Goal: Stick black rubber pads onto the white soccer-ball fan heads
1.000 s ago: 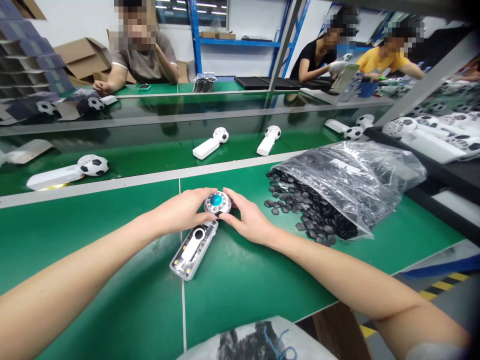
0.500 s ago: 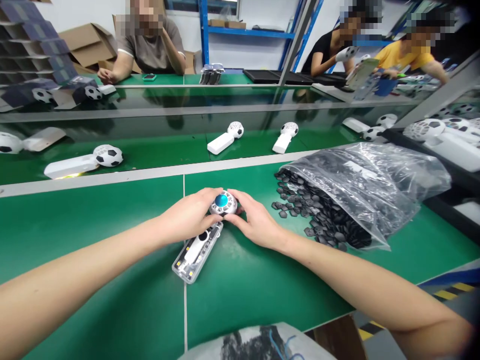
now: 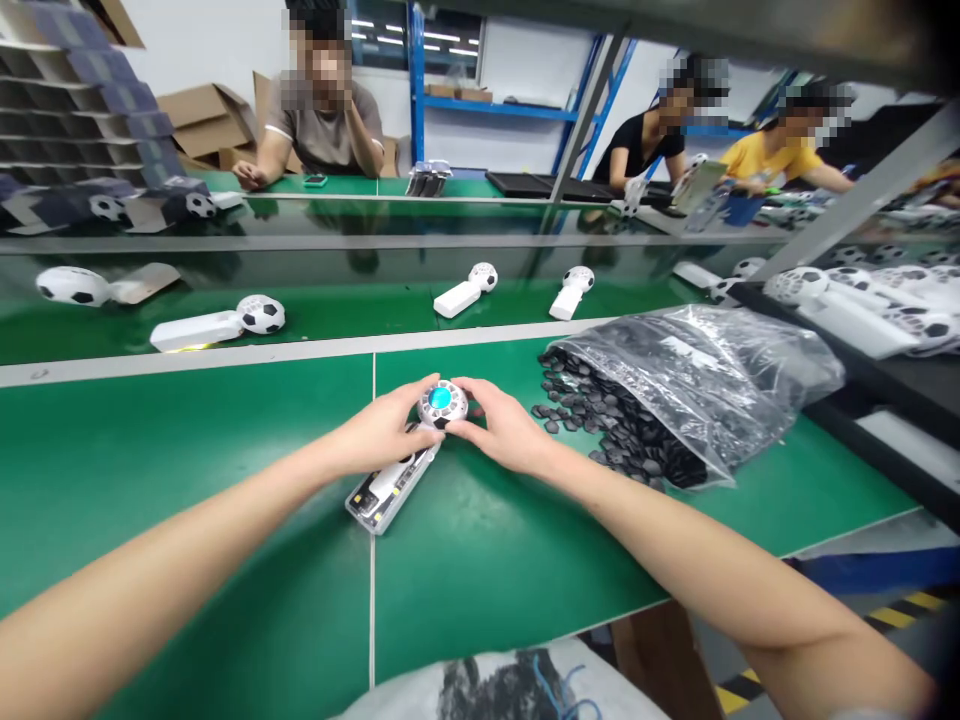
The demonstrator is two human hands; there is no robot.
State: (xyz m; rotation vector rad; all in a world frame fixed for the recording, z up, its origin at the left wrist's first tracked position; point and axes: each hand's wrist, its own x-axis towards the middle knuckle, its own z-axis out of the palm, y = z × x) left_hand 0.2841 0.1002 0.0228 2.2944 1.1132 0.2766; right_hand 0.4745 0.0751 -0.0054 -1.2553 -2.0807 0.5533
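Between my fingers is a small handheld fan [image 3: 442, 414] with a football-patterned round head and a shiny blue disc at its centre. Its clear handle [image 3: 384, 497] points toward me and shows circuit parts inside. My left hand [image 3: 384, 430] grips the left side of the head, thumb below and fingers above, and covers the upper part of the handle. On the opposite side, my right hand [image 3: 510, 430] pinches the head between thumb and fingers. To the right of that hand, small black pieces [image 3: 637, 430] spill from a clear plastic bag [image 3: 739, 355].
White football-headed fans [image 3: 262, 314] lie spaced along the green strip [image 3: 337, 300] beyond the pale ledge. A dark tray [image 3: 862, 400] with more of them stands at right. Stacked boxes [image 3: 75, 110] rise at far left. Several people [image 3: 330, 130] sit across the line.
My view has shifted slightly. Both hands keep hold of the fan head, and less of its handle shows below my left hand. Across the line, a person in black has lowered a white fan.
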